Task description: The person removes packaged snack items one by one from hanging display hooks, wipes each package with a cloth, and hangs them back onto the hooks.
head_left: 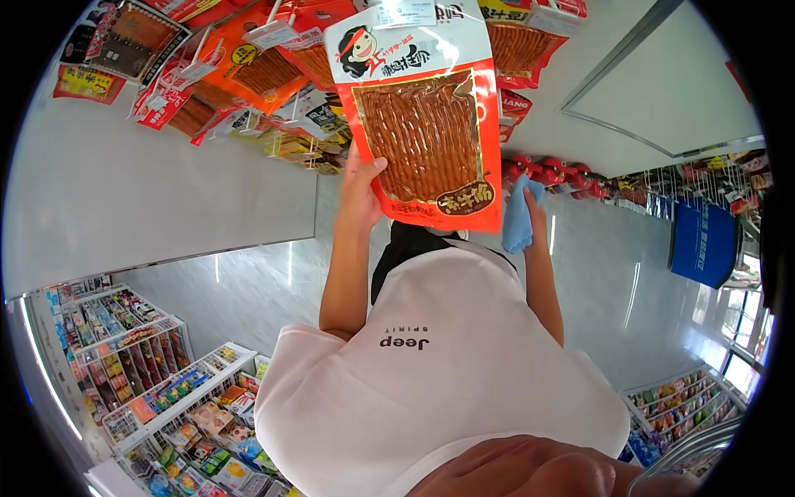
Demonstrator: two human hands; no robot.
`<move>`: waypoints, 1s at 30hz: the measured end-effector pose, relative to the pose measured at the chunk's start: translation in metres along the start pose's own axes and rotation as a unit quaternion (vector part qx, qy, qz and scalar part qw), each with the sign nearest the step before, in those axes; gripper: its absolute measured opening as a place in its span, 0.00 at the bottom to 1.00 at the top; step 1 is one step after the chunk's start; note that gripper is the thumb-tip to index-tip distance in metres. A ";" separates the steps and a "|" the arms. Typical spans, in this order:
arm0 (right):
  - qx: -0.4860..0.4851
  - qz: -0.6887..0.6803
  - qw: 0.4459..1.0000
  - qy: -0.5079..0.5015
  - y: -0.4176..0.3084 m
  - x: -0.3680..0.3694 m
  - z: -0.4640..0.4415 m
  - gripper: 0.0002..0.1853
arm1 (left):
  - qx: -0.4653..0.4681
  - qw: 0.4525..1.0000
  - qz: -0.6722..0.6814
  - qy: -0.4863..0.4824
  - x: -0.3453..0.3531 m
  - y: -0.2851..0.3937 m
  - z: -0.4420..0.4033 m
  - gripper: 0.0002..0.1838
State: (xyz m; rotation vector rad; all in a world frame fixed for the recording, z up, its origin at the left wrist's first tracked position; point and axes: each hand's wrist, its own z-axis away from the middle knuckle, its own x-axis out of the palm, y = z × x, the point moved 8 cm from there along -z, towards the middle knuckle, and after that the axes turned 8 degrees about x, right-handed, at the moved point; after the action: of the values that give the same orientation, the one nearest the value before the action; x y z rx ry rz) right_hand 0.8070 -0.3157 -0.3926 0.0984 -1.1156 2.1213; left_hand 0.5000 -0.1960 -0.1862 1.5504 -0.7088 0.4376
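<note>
My left hand [361, 189] is closed on the lower left edge of a large red and white snack packet [426, 137], its thumb on the front. Brown strips show through the packet's clear window, and a cartoon face is printed above. The packet's top edge is cut off by the frame, so I cannot tell whether it still hangs on a hook. Lower and to the right, my right hand [537, 207] is closed around a light blue cloth [517, 224], which partly hides the fingers.
Other snack packets [257, 70] hang from hooks on a white wall panel [207, 190] around the held one. Red round items [551, 171] sit beyond my right hand. A blue bin-like stand [704, 243] is at the right. Stocked shelves [211, 414] stand at the lower left.
</note>
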 end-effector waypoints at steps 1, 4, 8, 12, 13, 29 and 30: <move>0.008 0.001 1.000 0.010 0.001 -0.002 0.000 0.29 | -0.040 0.999 0.029 0.004 -0.011 -0.015 0.004 0.30; 0.031 0.024 0.998 0.055 0.004 -0.015 -0.006 0.28 | -0.147 0.984 0.102 0.024 -0.045 -0.063 0.023 0.28; 0.004 -0.005 0.997 0.073 -0.014 -0.024 0.000 0.26 | -0.223 0.960 0.167 0.038 -0.024 -0.095 0.045 0.25; -0.061 0.009 0.993 0.103 -0.070 -0.018 0.026 0.22 | -0.285 0.936 0.202 0.040 -0.018 -0.117 0.058 0.24; -0.093 0.002 0.990 0.104 -0.084 -0.011 0.037 0.20 | -0.299 0.932 0.200 0.046 -0.017 -0.122 0.062 0.24; -0.519 0.465 0.708 0.119 -0.085 0.139 0.149 0.19 | -0.229 0.972 0.050 -0.022 0.018 -0.127 0.067 0.25; -0.507 0.481 0.704 0.128 -0.086 0.135 0.144 0.20 | -0.228 0.972 0.040 -0.026 0.018 -0.127 0.067 0.25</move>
State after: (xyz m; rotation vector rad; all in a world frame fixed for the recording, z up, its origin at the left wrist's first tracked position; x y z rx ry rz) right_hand 0.7258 -0.3148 -0.1934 -1.5429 -2.2786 1.7717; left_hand 0.5887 -0.2660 -0.2772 1.1057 -0.8482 0.2683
